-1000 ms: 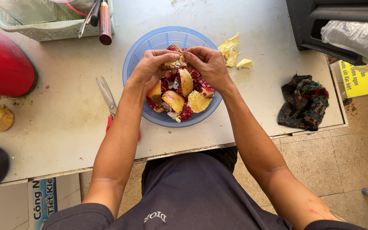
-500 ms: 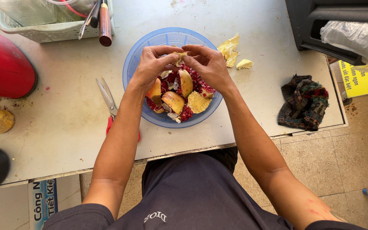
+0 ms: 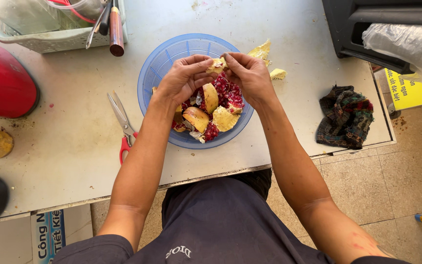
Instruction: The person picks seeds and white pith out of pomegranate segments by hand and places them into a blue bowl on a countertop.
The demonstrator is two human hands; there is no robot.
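Note:
A blue plastic strainer bowl [image 3: 158,62] sits on the white table and holds broken pomegranate pieces [image 3: 210,113] with red seeds and yellow rind. Over the bowl, my left hand [image 3: 185,78] and my right hand [image 3: 246,75] both pinch one small piece of pomegranate rind [image 3: 217,64] between their fingertips. The two hands meet above the bowl's middle. Loose yellow rind scraps [image 3: 268,59] lie on the table just right of the bowl.
Red-handled scissors [image 3: 122,124] lie left of the bowl. A red rounded appliance [image 3: 2,83] stands at the far left, a pale basket [image 3: 50,40] with a knife at the back. A dark crumpled cloth [image 3: 346,115] lies at the right edge, a black machine [image 3: 367,25] behind it.
Both hands stayed over the bowl and shifted slightly away from me while working the small rind piece between the fingertips. Nothing else moved.

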